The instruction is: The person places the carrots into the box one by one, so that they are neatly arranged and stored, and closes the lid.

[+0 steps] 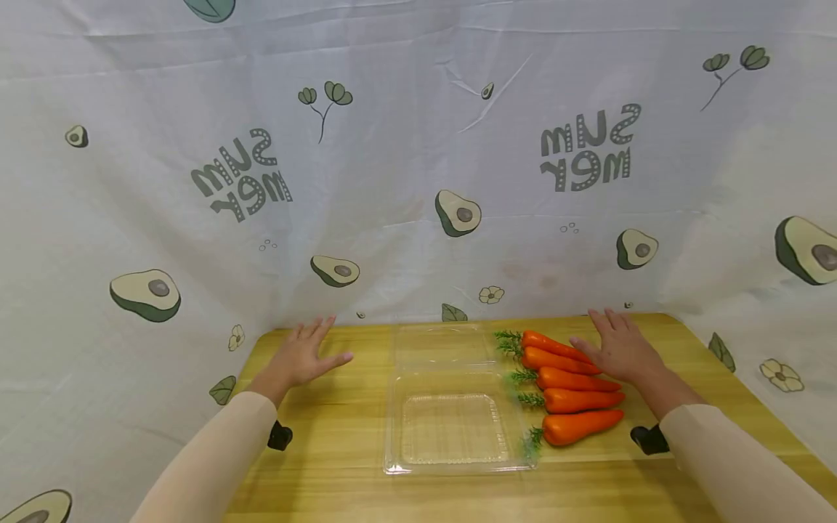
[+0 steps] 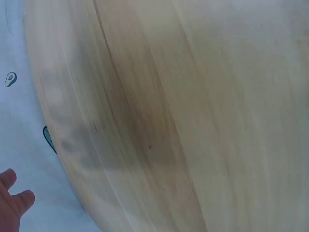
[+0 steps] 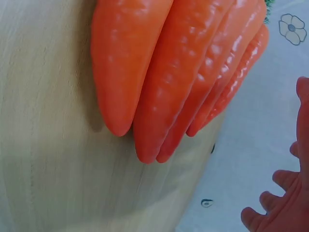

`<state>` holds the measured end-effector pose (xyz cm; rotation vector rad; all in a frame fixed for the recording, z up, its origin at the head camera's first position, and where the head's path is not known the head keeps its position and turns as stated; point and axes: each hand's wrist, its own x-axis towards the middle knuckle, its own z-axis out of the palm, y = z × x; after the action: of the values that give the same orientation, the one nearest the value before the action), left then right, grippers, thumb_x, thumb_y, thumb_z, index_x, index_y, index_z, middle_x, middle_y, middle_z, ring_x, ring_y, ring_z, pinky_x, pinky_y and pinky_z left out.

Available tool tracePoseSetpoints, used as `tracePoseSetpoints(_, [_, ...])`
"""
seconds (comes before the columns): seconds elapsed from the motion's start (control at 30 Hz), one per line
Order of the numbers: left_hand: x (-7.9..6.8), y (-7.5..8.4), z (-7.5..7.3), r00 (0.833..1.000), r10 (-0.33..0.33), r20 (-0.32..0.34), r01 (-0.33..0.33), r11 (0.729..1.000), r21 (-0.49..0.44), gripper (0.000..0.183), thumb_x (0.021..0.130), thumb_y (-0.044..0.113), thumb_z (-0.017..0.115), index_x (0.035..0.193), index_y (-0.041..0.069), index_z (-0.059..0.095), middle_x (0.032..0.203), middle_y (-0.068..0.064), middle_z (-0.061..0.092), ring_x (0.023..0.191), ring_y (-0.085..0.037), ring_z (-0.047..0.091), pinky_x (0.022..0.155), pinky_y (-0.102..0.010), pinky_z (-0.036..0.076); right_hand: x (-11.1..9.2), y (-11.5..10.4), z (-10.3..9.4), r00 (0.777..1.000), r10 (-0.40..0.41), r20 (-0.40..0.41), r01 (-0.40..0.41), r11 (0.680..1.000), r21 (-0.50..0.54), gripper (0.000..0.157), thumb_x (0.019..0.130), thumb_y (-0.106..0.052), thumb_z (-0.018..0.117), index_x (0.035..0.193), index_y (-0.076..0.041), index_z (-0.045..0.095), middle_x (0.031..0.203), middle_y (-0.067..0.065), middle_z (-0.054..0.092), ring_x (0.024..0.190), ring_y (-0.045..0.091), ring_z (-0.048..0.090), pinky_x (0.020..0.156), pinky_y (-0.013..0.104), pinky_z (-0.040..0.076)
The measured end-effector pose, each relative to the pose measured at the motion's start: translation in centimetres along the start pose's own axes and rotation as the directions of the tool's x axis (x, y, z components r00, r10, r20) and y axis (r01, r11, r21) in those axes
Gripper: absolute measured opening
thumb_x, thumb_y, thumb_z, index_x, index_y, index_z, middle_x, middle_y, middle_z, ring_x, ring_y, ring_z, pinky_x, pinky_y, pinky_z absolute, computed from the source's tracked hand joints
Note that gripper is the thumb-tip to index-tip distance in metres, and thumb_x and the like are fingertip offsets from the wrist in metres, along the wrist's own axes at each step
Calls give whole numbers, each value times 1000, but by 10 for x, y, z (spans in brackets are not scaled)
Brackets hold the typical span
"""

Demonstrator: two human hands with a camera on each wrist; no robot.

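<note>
Several orange carrots point(image 1: 578, 401) with green tops lie in a column on the right half of the wooden table. Their tapered ends fill the upper part of the right wrist view, where one carrot point(image 3: 128, 63) is nearest. Left of them a clear plastic container point(image 1: 458, 465) lies with its lid point(image 1: 445, 345) folded back, and some green tops overlap its right edge. My right hand point(image 1: 621, 349), fingers spread, is over the far ends of the carrots and holds nothing. My left hand point(image 1: 301, 359) is spread over the table left of the container, holding nothing.
The wooden table point(image 1: 327, 472) ends at a far edge against a white cloth point(image 1: 392, 160) printed with avocados and flowers. The cloth also runs along both sides. A black wrist mount point(image 1: 280, 436) shows under the left sleeve, another point(image 1: 649, 439) by the right.
</note>
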<state>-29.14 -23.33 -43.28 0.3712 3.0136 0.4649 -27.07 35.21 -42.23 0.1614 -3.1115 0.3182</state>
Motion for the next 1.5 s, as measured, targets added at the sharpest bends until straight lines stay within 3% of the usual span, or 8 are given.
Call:
tracePoseSetpoints(0.13, [-3, 2, 4, 1000, 1, 1, -1, 998, -57, 101, 90, 79, 49, 166, 23, 13, 167, -19, 28, 150, -55, 25, 116, -75, 24, -3, -3, -4, 1000, 9, 13, -9, 1000, 20, 93, 102, -62, 43, 157, 10, 21, 156, 46, 15, 139, 68, 17, 111, 80, 21])
tracePoseSetpoints(0.37, [-6, 7, 15, 1000, 15, 21, -11, 977, -211, 97, 94, 73, 50, 166, 27, 6, 164, -22, 35, 149, -53, 30, 117, -74, 26, -6, -7, -7, 1000, 12, 16, -14, 992, 127, 91, 103, -60, 44, 157, 10, 21, 154, 46, 22, 135, 67, 27, 108, 80, 27])
tracePoseSetpoints(0.5, [-8, 13, 19, 999, 40, 13, -33, 942, -334, 91, 98, 65, 52, 166, 29, 4, 161, -21, 40, 149, -50, 33, 116, -73, 27, -7, -11, -8, 999, 32, 13, -34, 977, 212, 90, 103, -61, 43, 157, 7, 22, 155, 44, 24, 137, 65, 27, 109, 79, 27])
tracePoseSetpoints(0.67, [-11, 21, 26, 999, 44, 15, -32, 887, -461, 86, 101, 57, 54, 166, 31, 4, 159, -17, 45, 149, -44, 37, 118, -71, 28, -13, -18, -7, 999, 46, 22, -50, 945, 325, 87, 103, -61, 42, 159, 2, 22, 155, 41, 29, 137, 63, 33, 104, 76, 38])
tracePoseSetpoints(0.87, [-16, 30, 37, 996, 85, -7, -73, 813, -578, 81, 104, 45, 54, 166, 24, 7, 154, -17, 51, 145, -38, 46, 118, -60, 36, -21, -24, -8, 999, 31, 32, -42, 906, 422, 83, 105, -58, 43, 160, 0, 22, 156, 38, 33, 136, 61, 38, 101, 70, 46])
tracePoseSetpoints(1.03, [-20, 39, 45, 995, 100, -23, -92, 766, -637, 76, 106, 38, 53, 166, 19, 10, 150, -16, 56, 141, -38, 50, 117, -61, 37, -27, -26, -9, 1000, 10, 21, -18, 894, 449, 79, 105, -53, 46, 159, 1, 26, 154, 37, 38, 135, 59, 42, 99, 68, 48])
tracePoseSetpoints(1.3, [-23, 56, 51, 995, 98, -20, -83, 695, -715, 70, 107, 32, 52, 166, 21, 16, 143, -16, 62, 137, -35, 56, 119, -65, 32, -35, -28, -9, 1000, 9, 20, -18, 875, 484, 70, 107, -44, 50, 157, 1, 31, 149, 35, 46, 132, 56, 48, 96, 60, 55])
tracePoseSetpoints(1.5, [-24, 63, 55, 993, 120, -16, -93, 669, -737, 71, 107, 35, 51, 166, 23, 15, 142, -18, 61, 134, -36, 58, 115, -61, 39, -40, -30, -10, 999, -9, 30, -7, 866, 500, 69, 106, -44, 50, 156, 1, 33, 147, 35, 49, 130, 55, 50, 96, 61, 54])
